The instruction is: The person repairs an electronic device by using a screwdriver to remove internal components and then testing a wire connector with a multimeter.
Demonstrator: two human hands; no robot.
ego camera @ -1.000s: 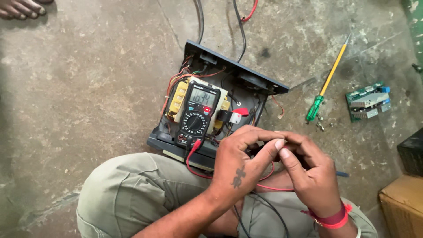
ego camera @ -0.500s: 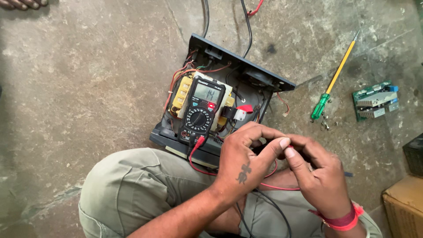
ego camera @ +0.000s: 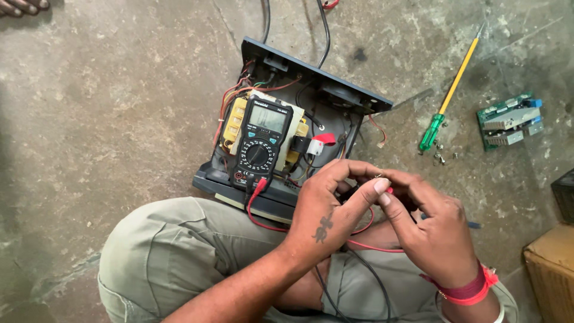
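Fingers of my left hand (ego camera: 326,206) and right hand (ego camera: 433,230) pinch the thin red probe lead (ego camera: 371,245); tugging could topple the black digital multimeter (ego camera: 262,139).

A stained concrete floor (ego camera: 107,119) carries everything. An open black case (ego camera: 335,98) sits in the middle. To its right lie a green-handled screwdriver (ego camera: 445,101) with small screws (ego camera: 441,157) beside it, and a green circuit board (ego camera: 509,119) farther right. A cardboard box (ego camera: 550,272) stands at the near right.

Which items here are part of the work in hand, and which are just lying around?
In use: left hand and right hand pinching the red lead; meter; open case.

Lying about: screwdriver, circuit board, loose screws, cardboard box.
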